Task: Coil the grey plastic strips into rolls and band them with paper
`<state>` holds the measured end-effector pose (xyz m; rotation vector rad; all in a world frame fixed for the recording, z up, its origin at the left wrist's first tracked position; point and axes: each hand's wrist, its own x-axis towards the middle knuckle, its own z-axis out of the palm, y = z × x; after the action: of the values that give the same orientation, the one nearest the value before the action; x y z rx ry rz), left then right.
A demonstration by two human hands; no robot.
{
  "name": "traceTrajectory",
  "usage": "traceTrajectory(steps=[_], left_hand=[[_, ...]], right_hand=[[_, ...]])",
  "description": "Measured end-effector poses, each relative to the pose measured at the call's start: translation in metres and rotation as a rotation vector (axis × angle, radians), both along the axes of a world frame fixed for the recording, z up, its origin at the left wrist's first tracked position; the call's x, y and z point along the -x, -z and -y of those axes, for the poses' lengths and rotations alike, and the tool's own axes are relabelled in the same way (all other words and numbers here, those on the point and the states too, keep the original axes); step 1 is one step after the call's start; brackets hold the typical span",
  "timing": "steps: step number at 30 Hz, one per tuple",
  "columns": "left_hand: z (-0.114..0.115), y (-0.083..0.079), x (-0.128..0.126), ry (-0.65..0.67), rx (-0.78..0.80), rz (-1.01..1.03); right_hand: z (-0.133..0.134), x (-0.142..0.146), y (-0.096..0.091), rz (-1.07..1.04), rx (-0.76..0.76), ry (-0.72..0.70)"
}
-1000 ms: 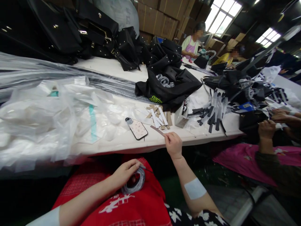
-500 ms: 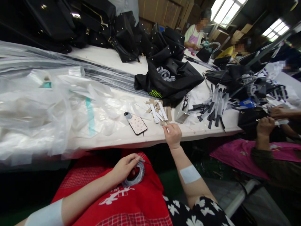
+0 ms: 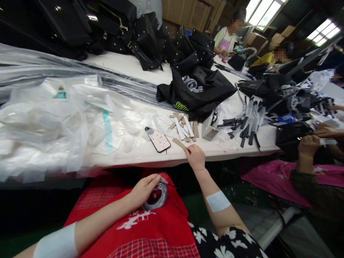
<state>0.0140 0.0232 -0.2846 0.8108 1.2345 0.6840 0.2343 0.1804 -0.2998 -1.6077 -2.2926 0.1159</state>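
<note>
My right hand (image 3: 195,157) is at the near edge of the white table (image 3: 150,157), its fingers pinched on a small brown cardboard strip (image 3: 178,143). Just beyond it lies a loose pile of brown and white strips (image 3: 184,127). A phone (image 3: 159,139) in a pale patterned case lies left of that hand. My left hand (image 3: 145,188) rests in my lap on the red apron (image 3: 150,229), fingers closed on a grey coiled strap (image 3: 157,199).
Crumpled clear plastic bags (image 3: 53,122) cover the table's left half. A black fabric bag (image 3: 196,93) and black handbags (image 3: 113,25) sit farther back. Black and grey strips (image 3: 247,122) lie to the right. A neighbour's hands (image 3: 309,145) work at the right; other people sit far back.
My right hand went out to the strip pile, then drew back a little toward the table edge, holding a brown strip. My left hand stayed in my lap on the coil.
</note>
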Motion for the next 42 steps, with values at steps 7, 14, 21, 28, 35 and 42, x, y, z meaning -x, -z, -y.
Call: traceTrajectory(steps=[7, 14, 21, 28, 35, 42], left_hand=[[0.001, 0.008, -0.001, -0.021, -0.026, -0.025], [-0.002, 0.007, -0.001, 0.009, -0.098, -0.062], [0.001, 0.003, 0.000, -0.008, -0.033, -0.036], [0.000, -0.004, -0.001, -0.019, -0.038, 0.006], [0.000, -0.013, -0.003, 0.004, -0.053, -0.048], [0.003, -0.005, 0.000, 0.037, -0.084, -0.146]], right_hand=[[0.004, 0.000, -0.008, -0.177, 0.067, 0.048], [-0.011, -0.007, 0.004, -0.304, -0.190, 0.138], [-0.003, -0.007, -0.043, -0.522, -0.152, 0.223], [0.079, 0.022, -0.137, -0.069, 0.502, -0.349], [0.102, 0.047, -0.137, 0.271, 0.460, -0.364], [0.109, 0.071, -0.130, 0.336, 0.436, -0.447]])
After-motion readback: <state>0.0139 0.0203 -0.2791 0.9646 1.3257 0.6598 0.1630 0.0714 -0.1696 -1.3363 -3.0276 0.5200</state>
